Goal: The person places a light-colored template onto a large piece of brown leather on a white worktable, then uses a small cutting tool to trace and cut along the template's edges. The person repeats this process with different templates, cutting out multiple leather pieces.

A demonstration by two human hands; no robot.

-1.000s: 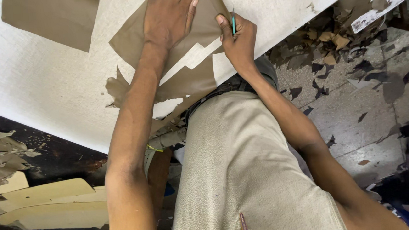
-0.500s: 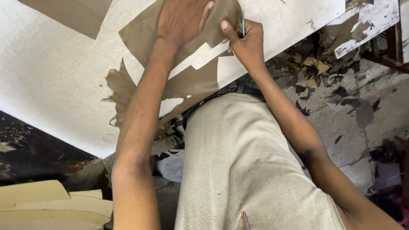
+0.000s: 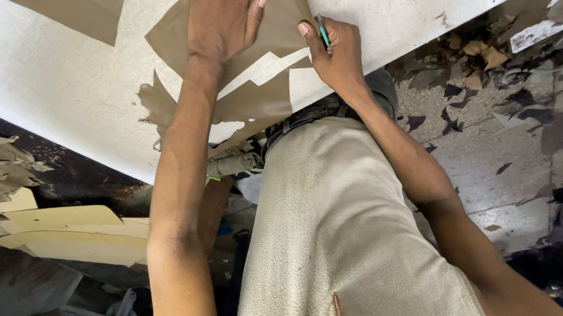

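Your left hand [image 3: 222, 23] is pressing, fingers spread, the thin floppy brown pattern sheet [image 3: 251, 101] at the bench [image 3: 59, 94] edge; right hand [image 3: 337, 52] fingers are pinching a green pen [image 3: 322, 31].

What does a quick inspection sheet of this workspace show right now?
Surface: white table, mostly bare, its edge running on a slant.
Job's things: brown sheet flat on the table, with zigzag cut-outs showing white near the edge; thin green pen.
Clutter: second brown piece at the table's far left.
Hands: left hand pressed flat on the sheet; right hand holds the pen with its tip at the sheet's edge.
Cables: nothing seen.
Surroundings: brown scraps strewn on the grey floor; pale boards stacked below the table at left.
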